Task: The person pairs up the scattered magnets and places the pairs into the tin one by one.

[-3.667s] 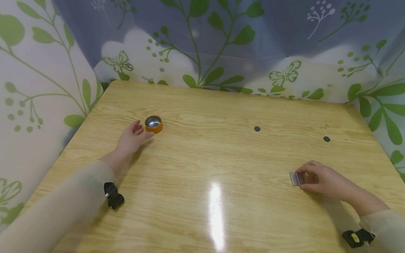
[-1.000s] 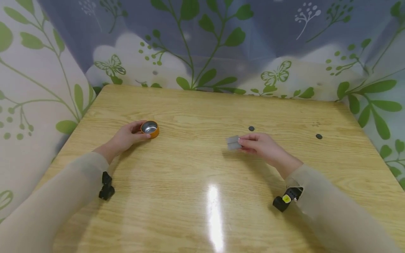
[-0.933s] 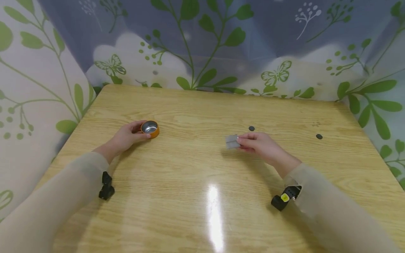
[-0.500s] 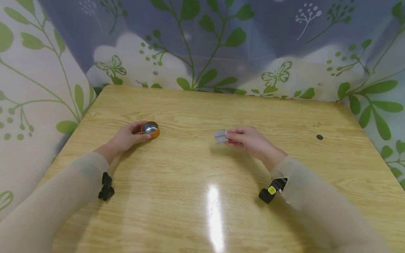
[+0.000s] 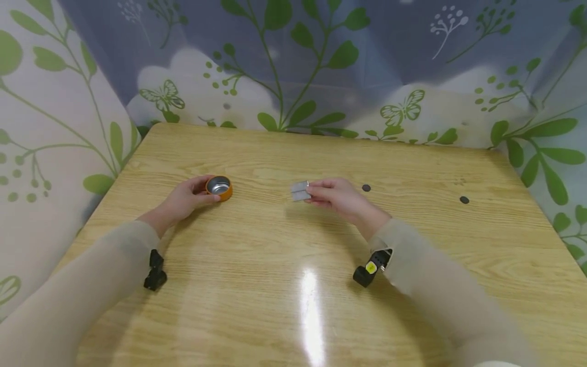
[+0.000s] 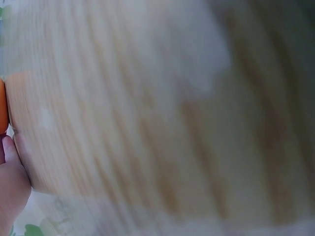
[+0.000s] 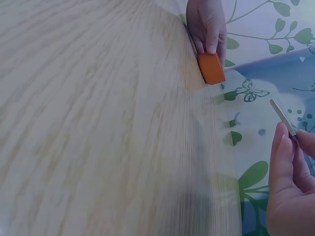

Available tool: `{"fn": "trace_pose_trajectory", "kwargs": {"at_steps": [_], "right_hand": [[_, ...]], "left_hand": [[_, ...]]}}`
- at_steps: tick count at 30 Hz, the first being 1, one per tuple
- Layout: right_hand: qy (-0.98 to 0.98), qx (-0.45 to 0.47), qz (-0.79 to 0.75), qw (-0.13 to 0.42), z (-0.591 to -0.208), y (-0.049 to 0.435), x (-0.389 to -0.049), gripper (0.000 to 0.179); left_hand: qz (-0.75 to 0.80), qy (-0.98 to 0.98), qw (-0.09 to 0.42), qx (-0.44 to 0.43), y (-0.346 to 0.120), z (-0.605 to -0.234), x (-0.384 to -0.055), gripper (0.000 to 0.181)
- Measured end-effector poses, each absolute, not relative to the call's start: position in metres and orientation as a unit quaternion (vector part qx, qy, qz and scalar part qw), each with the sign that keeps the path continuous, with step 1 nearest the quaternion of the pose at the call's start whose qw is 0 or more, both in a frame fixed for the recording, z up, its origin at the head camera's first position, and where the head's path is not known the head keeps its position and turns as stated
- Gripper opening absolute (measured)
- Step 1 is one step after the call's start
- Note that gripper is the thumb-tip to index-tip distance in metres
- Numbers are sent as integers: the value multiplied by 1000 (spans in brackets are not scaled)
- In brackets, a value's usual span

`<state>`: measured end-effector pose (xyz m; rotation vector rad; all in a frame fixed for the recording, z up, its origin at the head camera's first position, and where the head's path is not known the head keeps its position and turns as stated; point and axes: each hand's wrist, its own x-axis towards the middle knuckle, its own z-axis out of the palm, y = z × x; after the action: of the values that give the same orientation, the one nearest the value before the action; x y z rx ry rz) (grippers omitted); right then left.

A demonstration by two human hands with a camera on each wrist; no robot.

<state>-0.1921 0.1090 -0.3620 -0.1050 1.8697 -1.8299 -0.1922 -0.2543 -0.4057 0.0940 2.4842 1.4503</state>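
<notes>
On the left side of the table (image 5: 257, 239), my left hand (image 5: 185, 199) grips a small round orange bowl (image 5: 224, 195) with a shiny metal inside. Its thumb lies along the near side and its fingers go behind the wall. My right hand (image 5: 341, 198) pinches a small flat grey metal piece (image 5: 300, 191) with a line across its middle, between thumb and fingertips, held above the tabletop right of the bowl. In the right wrist view the metal piece (image 7: 282, 118) shows edge-on and thin. The left wrist view catches only a strip of the orange bowl (image 6: 3, 105) and the thumb.
Two dark round discs lie on the table's right half: one disc (image 5: 366, 188) just behind the right forearm and another disc (image 5: 464, 200) farther right. A leaf-patterned curtain (image 5: 312, 71) hangs along the back edge and both sides.
My right hand has carried the metal piece leftward and back from the table's right side, nearing the bowl. My left hand, first open beside the bowl, now grips it.
</notes>
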Motion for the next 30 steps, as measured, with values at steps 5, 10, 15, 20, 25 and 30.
{"fn": "trace_pose_trajectory", "kwargs": {"at_steps": [5, 10, 15, 20, 25, 30], "right_hand": [[674, -29, -690, 262, -361, 94, -196, 39], [669, -25, -694, 265, -359, 80, -199, 37], [663, -15, -701, 263, -359, 65, -202, 37], [650, -3, -715, 258, -362, 51, -205, 35], [646, 2, -720, 254, -369, 40, -211, 33], [648, 4, -720, 249, -372, 31, -217, 32]], "left_hand": [[507, 851, 136, 29, -256, -408, -194, 70], [507, 851, 134, 33, -255, -406, -193, 71], [505, 852, 131, 36, -253, -405, -192, 71], [502, 854, 131, 36, -253, -405, -191, 72], [506, 851, 133, 35, -254, -407, -191, 70], [511, 848, 134, 36, -254, -408, -192, 71]]}}
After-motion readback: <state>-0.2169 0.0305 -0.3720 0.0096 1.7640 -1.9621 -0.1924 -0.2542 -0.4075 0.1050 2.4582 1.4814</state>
